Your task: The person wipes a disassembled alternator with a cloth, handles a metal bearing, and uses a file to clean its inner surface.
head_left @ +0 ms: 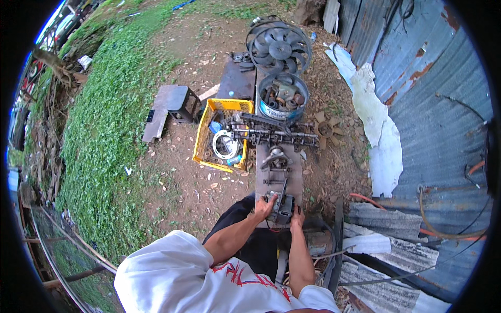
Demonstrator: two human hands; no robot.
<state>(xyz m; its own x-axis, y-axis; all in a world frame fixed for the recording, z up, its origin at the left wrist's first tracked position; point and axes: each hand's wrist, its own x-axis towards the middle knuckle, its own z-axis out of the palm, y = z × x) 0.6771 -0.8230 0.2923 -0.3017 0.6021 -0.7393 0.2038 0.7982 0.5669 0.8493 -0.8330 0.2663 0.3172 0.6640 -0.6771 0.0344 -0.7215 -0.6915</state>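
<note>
Close to my body, a grey, boxy machine part rests on the near end of a long narrow bench. My left hand grips its left side, thumb toward the top. On the opposite side my right hand is closed against the part's edge, its fingers partly hidden. A slim dark bar stands out from the part's far side. Just beyond lie a small metal rod and a rounded metal part. Farther along, long engine shafts lie across the bench.
A yellow crate of parts stands left of the bench. A round tub of metal parts and a black radiator fan are at the far end. A loose fan wheel lies right, before a corrugated metal wall.
</note>
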